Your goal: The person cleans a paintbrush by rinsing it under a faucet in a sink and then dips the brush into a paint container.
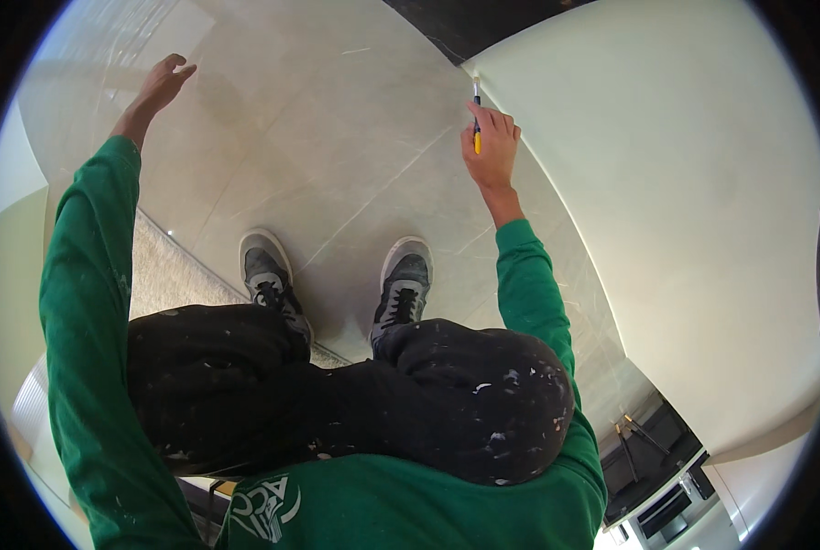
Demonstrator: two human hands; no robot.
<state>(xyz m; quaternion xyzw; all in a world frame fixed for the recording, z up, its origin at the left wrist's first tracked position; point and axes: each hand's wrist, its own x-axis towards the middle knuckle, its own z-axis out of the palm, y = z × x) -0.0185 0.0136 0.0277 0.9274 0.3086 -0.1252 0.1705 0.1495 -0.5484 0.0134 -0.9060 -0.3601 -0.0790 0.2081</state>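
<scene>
In my right hand (492, 151) is a slim paintbrush (477, 93) with a dark handle, a yellow end and a metal ferrule. Its bristle tip points away from me, close to the lower edge of the pale wall (666, 183), near where the wall meets a dark surface; whether it touches cannot be made out. Out at the far left, my left hand (163, 84) hangs over the shiny floor with nothing visible in it, fingers loosely bent and thumb apart. Green sleeves with small paint specks cover both arms.
Grey, veined, glossy floor tiles (337, 137) spread ahead of my shoes. A light rug (181, 275) lies by my left shoe. The dark surface (483, 27) borders the far wall corner. Behind on the right is a black surface (648, 449) with thin sticks on it.
</scene>
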